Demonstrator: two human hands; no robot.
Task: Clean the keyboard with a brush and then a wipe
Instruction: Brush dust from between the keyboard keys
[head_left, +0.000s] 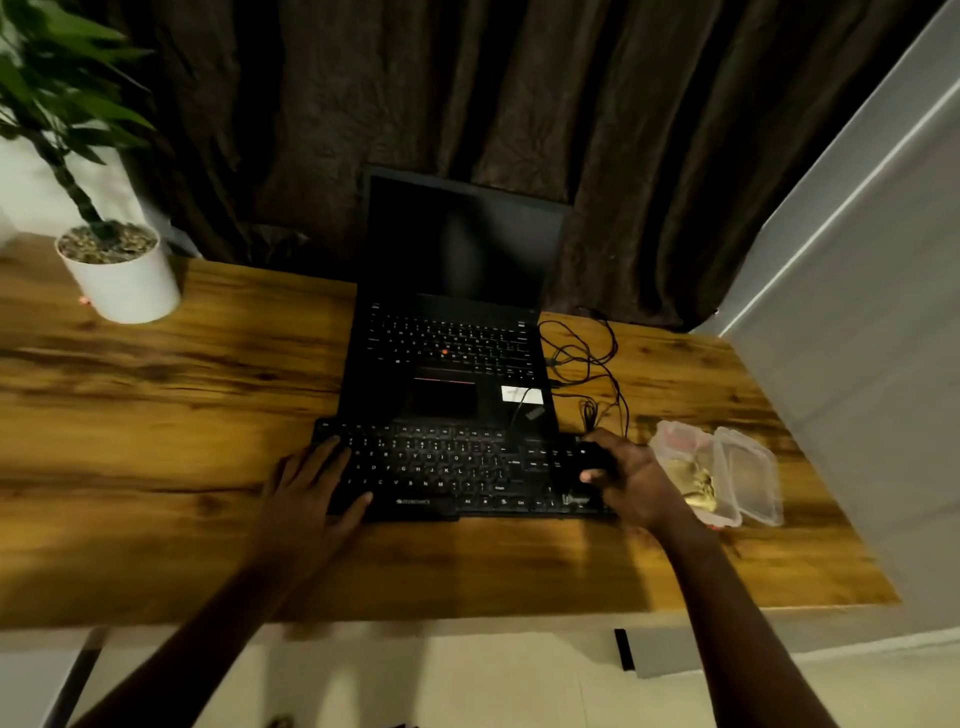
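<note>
A black external keyboard (436, 467) lies on the wooden desk (156, 415), just in front of an open laptop (447, 358). My left hand (306, 488) rests flat on the keyboard's left end, with its fingers spread toward the far corner and its thumb near the front edge. My right hand (634, 483) hovers over the keyboard's right end, above the number keys. It is curled around a small dark object that looks like a black brush (595, 460). Blur and dim light hide the brush's details.
A clear plastic container (727, 467) with its lid open and yellowish contents stands right of the keyboard. Tangled black cables (587, 364) lie beside the laptop. A white plant pot (124, 280) stands at the back left. A grey wall (857, 338) borders the desk's right side.
</note>
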